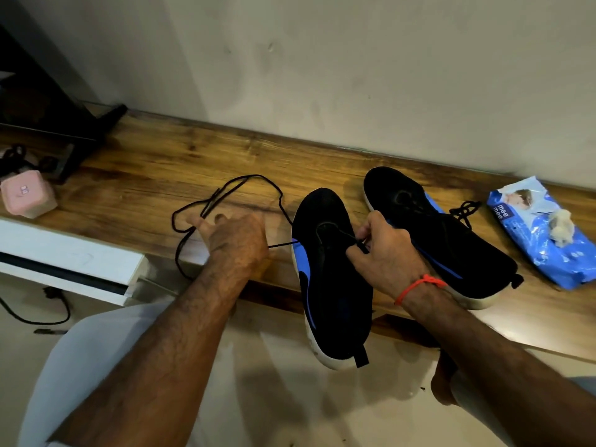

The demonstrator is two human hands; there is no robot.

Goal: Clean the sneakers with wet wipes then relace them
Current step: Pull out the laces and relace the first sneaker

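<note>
Sneakers sit on a wooden shelf (161, 156): the near shoe (332, 285) is black knit with a blue side panel and white sole, its heel hanging over the front edge. The far shoe (435, 227) lies just right of it, partly hidden by the right hand (383, 250), which pinches a thin black lace (225, 188) at the near shoe's eyelets. The left hand (235, 237) holds the lace's loose loops, fingers curled. A crinkled blue wipes pack (541, 240) lies far right, a used wipe (561, 227) on top.
</note>
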